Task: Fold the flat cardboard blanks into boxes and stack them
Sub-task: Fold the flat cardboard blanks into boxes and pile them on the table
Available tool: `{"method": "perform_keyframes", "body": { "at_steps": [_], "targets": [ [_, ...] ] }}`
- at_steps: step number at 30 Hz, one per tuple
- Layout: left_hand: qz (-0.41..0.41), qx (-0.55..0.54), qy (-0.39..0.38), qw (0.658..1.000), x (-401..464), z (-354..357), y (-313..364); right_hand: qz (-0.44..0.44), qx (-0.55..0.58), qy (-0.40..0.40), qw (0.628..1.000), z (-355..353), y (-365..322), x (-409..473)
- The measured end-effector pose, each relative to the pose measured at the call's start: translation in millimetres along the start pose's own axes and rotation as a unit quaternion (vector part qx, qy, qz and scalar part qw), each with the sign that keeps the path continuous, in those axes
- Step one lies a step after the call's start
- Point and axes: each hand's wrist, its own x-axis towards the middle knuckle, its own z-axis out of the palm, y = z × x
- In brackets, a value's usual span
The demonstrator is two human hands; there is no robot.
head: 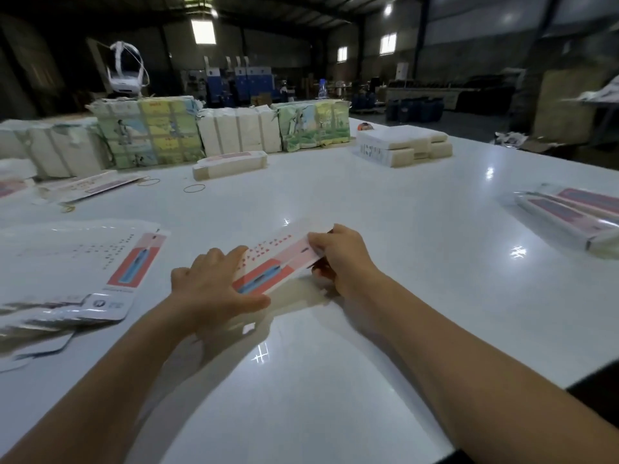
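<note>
Now both hands hold one blank (279, 259) at the table (402, 229) middle: left hand (214, 283) presses its near end with flat fingers, right hand (338, 256) pinches the far end, probably to shape a box.

The right hand (338, 256) hides the far end of the cardboard blank (278, 262); its fingertips curl out of sight underneath. Folded boxes (569, 216) at the table's (368, 202) right edge are cropped and blurred, print perhaps unreadable.
</note>
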Motion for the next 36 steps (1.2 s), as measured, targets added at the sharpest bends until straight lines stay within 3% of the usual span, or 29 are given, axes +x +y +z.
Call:
{"method": "perform_keyframes", "body": {
  "at_steps": [5, 10, 12, 17, 31, 34, 36],
  "targets": [
    [0.022, 0.006, 0.119, 0.993, -10.4, 10.7, 15.5, -0.004, 0.025, -0.078, 0.997, 6.2, -1.5, -7.8],
    [0.062, -0.063, 0.19, 0.978, -18.9, 2.4, 29.2, 0.08, 0.225, -0.179, 0.954, -2.4, -8.6, -12.3],
    [0.072, -0.06, 0.209, 0.973, -20.7, -1.3, 28.6, 0.099, 0.254, -0.208, 0.939, -5.6, -9.9, -13.4],
    [0.076, 0.011, 0.208, 0.975, -25.1, -1.5, 20.9, -0.011, 0.036, -0.178, 0.983, -9.3, -7.2, -7.8],
    [0.062, 0.061, 0.177, 0.98, -22.9, -0.5, 14.5, -0.112, -0.061, -0.163, 0.978, -9.7, -8.5, -12.7],
    [0.051, 0.032, 0.178, 0.982, -22.1, -0.2, 13.3, -0.208, -0.153, -0.096, 0.961, -7.8, -3.9, -10.8],
    [0.045, 0.023, 0.17, 0.984, -21.2, 0.7, 13.7, -0.317, -0.234, -0.043, 0.918, -6.7, -3.7, -10.7]
  ]
}}
